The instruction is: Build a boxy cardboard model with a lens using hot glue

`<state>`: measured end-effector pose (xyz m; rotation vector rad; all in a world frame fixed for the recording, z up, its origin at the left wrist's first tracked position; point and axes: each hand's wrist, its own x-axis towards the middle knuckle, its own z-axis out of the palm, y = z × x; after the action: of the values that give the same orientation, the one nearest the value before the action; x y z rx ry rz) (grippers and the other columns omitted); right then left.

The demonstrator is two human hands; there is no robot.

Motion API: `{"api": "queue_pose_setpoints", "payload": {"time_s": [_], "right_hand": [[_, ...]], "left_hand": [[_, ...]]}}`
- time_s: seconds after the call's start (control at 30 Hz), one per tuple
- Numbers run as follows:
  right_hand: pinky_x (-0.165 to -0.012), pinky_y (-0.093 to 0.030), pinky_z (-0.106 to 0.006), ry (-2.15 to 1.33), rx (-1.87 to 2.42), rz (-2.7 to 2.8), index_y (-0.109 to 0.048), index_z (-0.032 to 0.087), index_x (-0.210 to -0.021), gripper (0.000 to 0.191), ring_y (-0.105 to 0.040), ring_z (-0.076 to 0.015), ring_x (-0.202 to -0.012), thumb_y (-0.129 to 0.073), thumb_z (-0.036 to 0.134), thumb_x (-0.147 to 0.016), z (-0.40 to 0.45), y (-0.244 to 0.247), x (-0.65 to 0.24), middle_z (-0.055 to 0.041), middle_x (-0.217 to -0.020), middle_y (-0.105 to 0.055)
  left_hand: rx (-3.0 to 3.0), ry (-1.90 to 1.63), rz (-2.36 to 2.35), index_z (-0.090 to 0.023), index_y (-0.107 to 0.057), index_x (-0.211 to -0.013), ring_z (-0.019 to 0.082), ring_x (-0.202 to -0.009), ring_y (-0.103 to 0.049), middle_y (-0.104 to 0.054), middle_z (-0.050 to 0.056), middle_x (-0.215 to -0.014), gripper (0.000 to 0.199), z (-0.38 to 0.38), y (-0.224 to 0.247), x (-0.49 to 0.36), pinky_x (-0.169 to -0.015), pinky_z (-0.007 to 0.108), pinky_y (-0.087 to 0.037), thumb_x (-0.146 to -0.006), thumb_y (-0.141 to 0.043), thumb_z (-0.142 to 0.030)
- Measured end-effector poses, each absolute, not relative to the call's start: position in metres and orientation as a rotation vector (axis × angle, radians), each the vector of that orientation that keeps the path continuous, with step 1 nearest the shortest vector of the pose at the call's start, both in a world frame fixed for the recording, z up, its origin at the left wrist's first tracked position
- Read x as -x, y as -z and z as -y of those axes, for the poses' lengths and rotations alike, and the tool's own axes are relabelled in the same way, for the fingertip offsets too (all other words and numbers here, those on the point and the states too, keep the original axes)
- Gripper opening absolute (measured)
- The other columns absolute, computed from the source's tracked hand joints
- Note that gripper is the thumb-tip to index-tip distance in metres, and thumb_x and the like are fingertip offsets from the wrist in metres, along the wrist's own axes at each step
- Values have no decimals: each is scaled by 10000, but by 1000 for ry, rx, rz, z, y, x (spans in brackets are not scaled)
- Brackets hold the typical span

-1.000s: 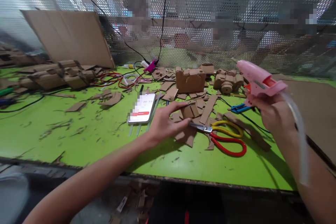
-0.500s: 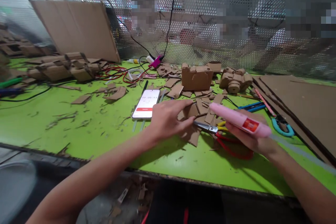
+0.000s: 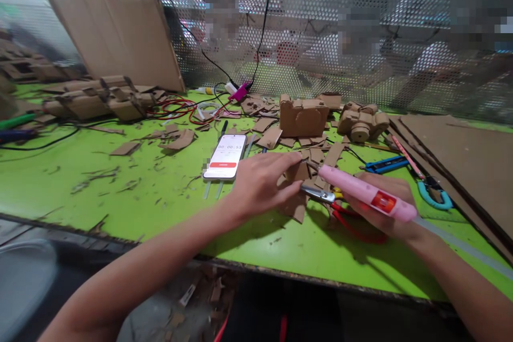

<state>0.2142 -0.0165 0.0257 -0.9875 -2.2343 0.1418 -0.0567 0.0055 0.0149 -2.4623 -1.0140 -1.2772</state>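
Note:
My right hand is wrapped round a pink hot glue gun, with a clear glue stick trailing from its rear. The gun's metal nozzle points left, close to the fingertips of my left hand. Between the thumb and fingers of that hand is a small cardboard piece, partly hidden by them. Scissors with red and yellow handles lie below the glue gun, their blades by my left thumb. Cardboard scraps are spread under and around both hands.
A phone showing a timer lies left of my hands. Cardboard camera models stand behind. On the right are a blue cutter, teal-handled scissors and large cardboard sheets. A perforated metal screen borders the back.
The glue gun's nozzle and my left fingertips have come closer together, the nozzle now almost at the cardboard piece. The whole view has shifted slightly.

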Motion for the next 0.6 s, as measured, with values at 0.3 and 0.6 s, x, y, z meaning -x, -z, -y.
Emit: {"api": "queue_pose_setpoints", "payload": {"time_s": [0.3, 0.6], "right_hand": [[-494, -328, -324, -130, 966, 2211, -522, 269, -677, 225, -458, -152, -475, -634, 288, -871, 19, -28, -211, 34, -578, -533], [-476, -305, -340, -81, 941, 2209, -546, 274, -676, 223, -393, -140, -433, -610, 301, -888, 21, -33, -207, 24, -525, -479]], "left_hand": [[2524, 1304, 981, -176, -656, -1197, 230, -975, -750, -772, 91, -1111, 354, -5, -14, 58, -812, 343, -622, -880, -654, -334], [2500, 1285, 965, -178, -668, -1175, 220, -970, -754, -777, 82, -1103, 326, -3, -15, 57, -809, 331, -628, -887, -645, -329]]}}
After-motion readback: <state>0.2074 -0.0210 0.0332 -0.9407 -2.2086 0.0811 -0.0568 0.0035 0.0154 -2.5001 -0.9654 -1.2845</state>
